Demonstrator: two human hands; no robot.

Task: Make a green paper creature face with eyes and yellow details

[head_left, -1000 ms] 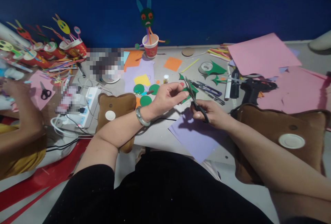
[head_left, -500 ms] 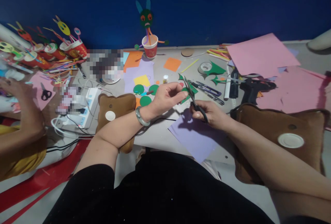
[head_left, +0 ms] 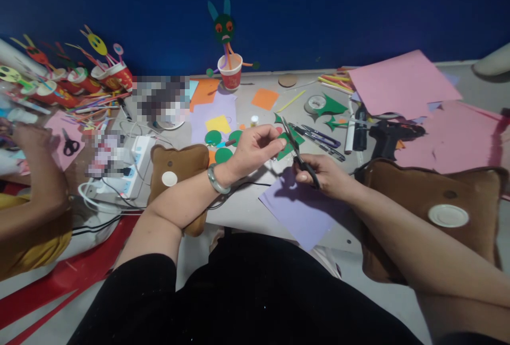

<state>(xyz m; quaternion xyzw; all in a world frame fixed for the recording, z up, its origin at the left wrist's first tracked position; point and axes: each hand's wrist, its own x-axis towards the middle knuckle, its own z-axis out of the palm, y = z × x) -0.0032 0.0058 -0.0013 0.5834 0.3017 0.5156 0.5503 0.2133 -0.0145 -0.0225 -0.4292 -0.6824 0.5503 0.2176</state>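
Observation:
My right hand (head_left: pixel 321 172) grips a pair of black-handled scissors (head_left: pixel 297 148), its blades pointing up and to the left. Thumb and fingertips of my left hand (head_left: pixel 261 146) come together in a pinch, just left of the blades. Whatever they hold is too small to make out. Behind the scissors lies a piece of green paper (head_left: pixel 294 146). A sheet of purple paper (head_left: pixel 297 217) lies on the table below both hands. Several green paper circles (head_left: pixel 224 155) are beside my left wrist.
A red paper cup (head_left: pixel 231 77) with a green paper-faced puppet stands at the back. Pens (head_left: pixel 324 140), a glue gun (head_left: pixel 388 135) and pink sheets (head_left: pixel 406 82) lie right. Brown cushions (head_left: pixel 418 191) flank my arms. A power strip (head_left: pixel 135 167) and another person's arm (head_left: pixel 43 159) are left.
Both hands and the scissors stay almost in place; my left fingertips shift very slightly left. At the far left, the other person's hand has moved a little.

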